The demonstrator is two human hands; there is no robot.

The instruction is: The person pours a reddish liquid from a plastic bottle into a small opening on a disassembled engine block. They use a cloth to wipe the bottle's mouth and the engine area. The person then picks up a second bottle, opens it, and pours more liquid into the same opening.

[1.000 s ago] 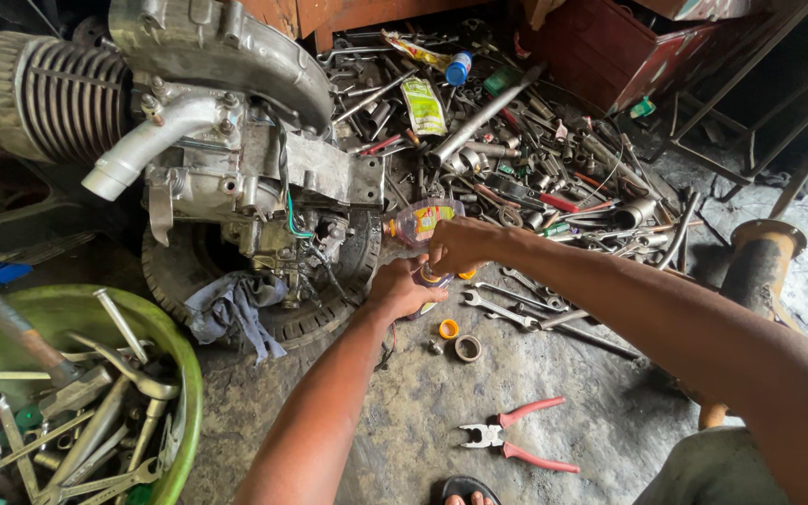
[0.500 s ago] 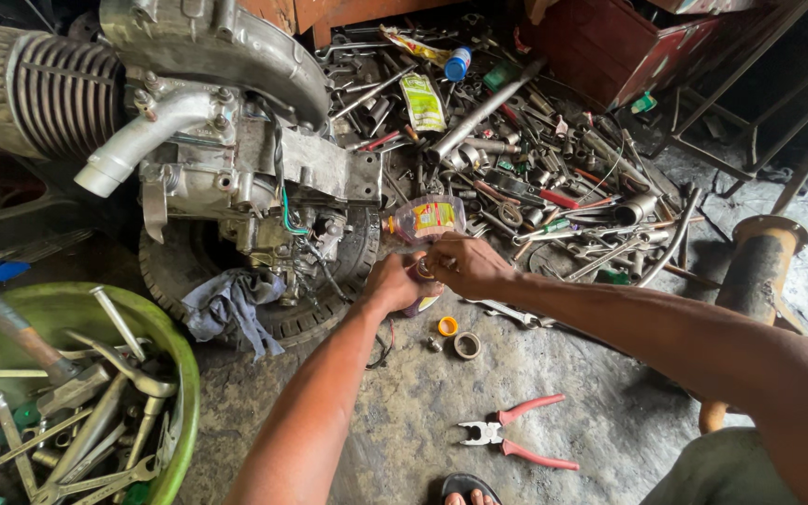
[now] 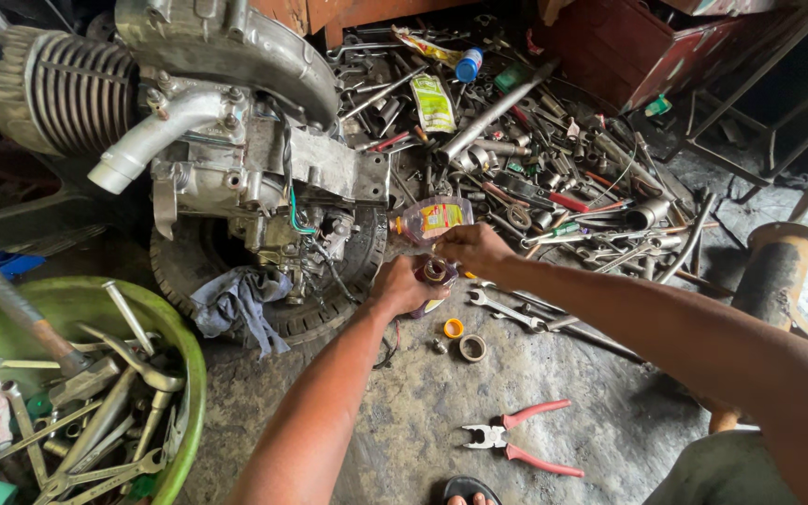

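An engine (image 3: pixel 208 122) sits on a tyre (image 3: pixel 329 309). Just right of it, the right hand (image 3: pixel 472 249) grips a clear plastic bottle (image 3: pixel 434 220), tilted on its side, yellow-labelled. Below, the left hand (image 3: pixel 409 285) is closed around a small dark part (image 3: pixel 438 272).

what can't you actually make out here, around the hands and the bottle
Head view only:
- The small dark part between the hands: mostly covered by the left hand, so its kind is unclear.
- The clear bottle's base: hidden by the right hand.
- Whether anything is pouring from the bottle: too small to tell.
- The tyre under the engine: largely hidden by it and a rag.
- The green tub: cut off by the left and bottom edges.
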